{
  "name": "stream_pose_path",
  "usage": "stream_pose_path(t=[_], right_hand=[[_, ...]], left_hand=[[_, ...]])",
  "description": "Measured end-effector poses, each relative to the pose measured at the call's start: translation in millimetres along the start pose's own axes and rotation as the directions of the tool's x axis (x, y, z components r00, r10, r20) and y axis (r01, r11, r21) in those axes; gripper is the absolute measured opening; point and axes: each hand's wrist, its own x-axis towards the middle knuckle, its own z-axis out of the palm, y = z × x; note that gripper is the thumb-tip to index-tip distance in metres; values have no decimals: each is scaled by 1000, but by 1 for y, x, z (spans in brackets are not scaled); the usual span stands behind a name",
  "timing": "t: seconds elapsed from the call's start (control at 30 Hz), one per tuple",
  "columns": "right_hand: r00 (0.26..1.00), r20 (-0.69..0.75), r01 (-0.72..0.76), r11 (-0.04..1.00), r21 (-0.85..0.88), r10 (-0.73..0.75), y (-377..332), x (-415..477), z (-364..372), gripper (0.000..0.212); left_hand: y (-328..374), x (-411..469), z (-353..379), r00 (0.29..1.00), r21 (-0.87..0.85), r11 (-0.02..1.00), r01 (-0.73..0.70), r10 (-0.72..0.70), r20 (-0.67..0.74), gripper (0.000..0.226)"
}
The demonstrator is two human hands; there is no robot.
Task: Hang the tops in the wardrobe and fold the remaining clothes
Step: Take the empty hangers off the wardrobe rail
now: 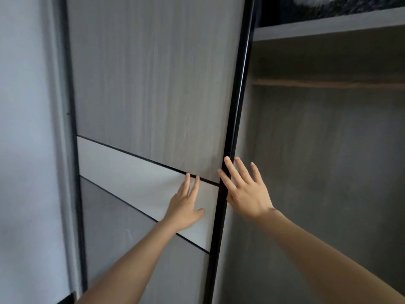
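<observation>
A grey sliding wardrobe door [153, 84] with a black frame fills the middle of the view. My left hand [186, 205] lies flat with straight fingers on the door's pale cross panel [122, 167]. My right hand [245, 189] is spread open at the door's black right edge [236, 106], fingers straight against it. To the right, the wardrobe's inside [328, 172] stands open and dark. A wooden hanging rail [328, 84] runs across it near the top. No clothes or hangers are in view.
A shelf [328, 27] sits above the rail, with a dark fuzzy thing [328, 5] lying on top of it. A pale wall [26, 150] borders the wardrobe on the left.
</observation>
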Motion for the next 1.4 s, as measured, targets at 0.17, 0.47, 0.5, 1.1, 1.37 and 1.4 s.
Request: stream_pose_path(t=[0.17,0.47,0.5,1.1,1.37,1.4], right_hand=[[998,66,9,1000,-16,-8,-25,26,2,79],[966,249,75,997,-17,-68,-37,44,-6,70],[965,251,82,997,-13,-76,-34,43,-8,70],[870,289,-264,873,-411,399,98,-166,-77,72],[785,207,-378,716,-587,584,144,-292,-158,73],[781,201,-372,700,-609,591,146,-304,-168,72]], left_hand=[[-21,9,-14,994,-48,994,97,-95,49,90],[-41,11,-12,967,-170,955,243,-223,126,92],[-41,11,-11,965,-178,952,249,-229,128,91],[153,9,40,782,-44,847,-530,468,-413,56],[272,-32,84,746,-179,734,-655,588,-313,55],[286,-38,87,746,-199,723,-661,604,-282,54]])
